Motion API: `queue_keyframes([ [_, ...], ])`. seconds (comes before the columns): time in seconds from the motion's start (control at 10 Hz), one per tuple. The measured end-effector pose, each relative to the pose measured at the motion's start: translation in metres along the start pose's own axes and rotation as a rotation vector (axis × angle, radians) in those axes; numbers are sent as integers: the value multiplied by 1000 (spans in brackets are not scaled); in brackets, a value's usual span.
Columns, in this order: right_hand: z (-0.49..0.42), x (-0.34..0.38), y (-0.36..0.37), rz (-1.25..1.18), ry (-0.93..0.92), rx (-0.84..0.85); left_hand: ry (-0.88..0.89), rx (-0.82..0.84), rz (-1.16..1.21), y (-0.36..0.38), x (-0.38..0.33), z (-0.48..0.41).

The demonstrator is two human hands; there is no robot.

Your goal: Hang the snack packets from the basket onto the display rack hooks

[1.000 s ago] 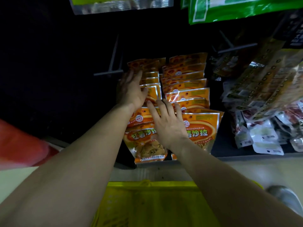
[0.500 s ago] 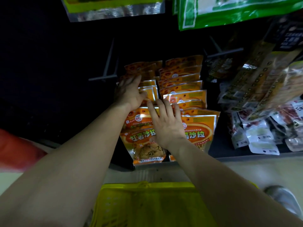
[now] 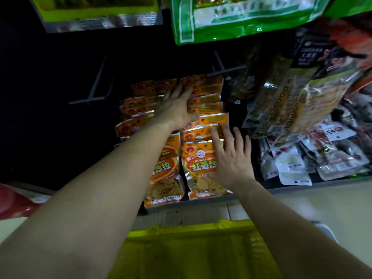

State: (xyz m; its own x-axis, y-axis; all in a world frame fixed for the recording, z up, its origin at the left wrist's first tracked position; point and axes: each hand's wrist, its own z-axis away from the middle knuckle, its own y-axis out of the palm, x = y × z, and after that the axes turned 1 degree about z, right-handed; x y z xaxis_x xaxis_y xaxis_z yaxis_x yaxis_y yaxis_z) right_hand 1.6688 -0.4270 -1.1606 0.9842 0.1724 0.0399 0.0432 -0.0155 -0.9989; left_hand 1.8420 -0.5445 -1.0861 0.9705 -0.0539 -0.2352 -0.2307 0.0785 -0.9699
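Two rows of orange snack packets hang side by side on low rack hooks: a left row (image 3: 164, 172) and a right row (image 3: 198, 160). My left hand (image 3: 177, 109) lies flat with fingers spread on the upper packets, between the two rows. My right hand (image 3: 231, 158) rests open on the front packet of the right row, covering its right half. Neither hand holds a packet. The yellow basket (image 3: 189, 248) stands on the floor below my arms; its contents are not visible.
An empty dark hook bar (image 3: 90, 99) juts out left of the orange rows. Green packets (image 3: 241, 17) hang overhead. Gold and dark packets (image 3: 281, 101) and pale ones (image 3: 291, 168) crowd the right. A red bag (image 3: 14, 202) lies at far left.
Both hands have shifted right across the packets: the left from the left row to the gap between rows, the right onto the front packet of the right row. The view has tilted slightly.
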Motion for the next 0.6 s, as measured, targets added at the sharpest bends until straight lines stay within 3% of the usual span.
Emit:
queue_keyframes([
  [0.1,-10,8,9,10,-23,14,-19,67,7,11,4,-11],
  [0.3,-11,13,1,39,-22,21,14,7,-10,-1,4,6],
  [0.6,48,1,-77,37,-18,33,46,58,19,-58,12,102],
])
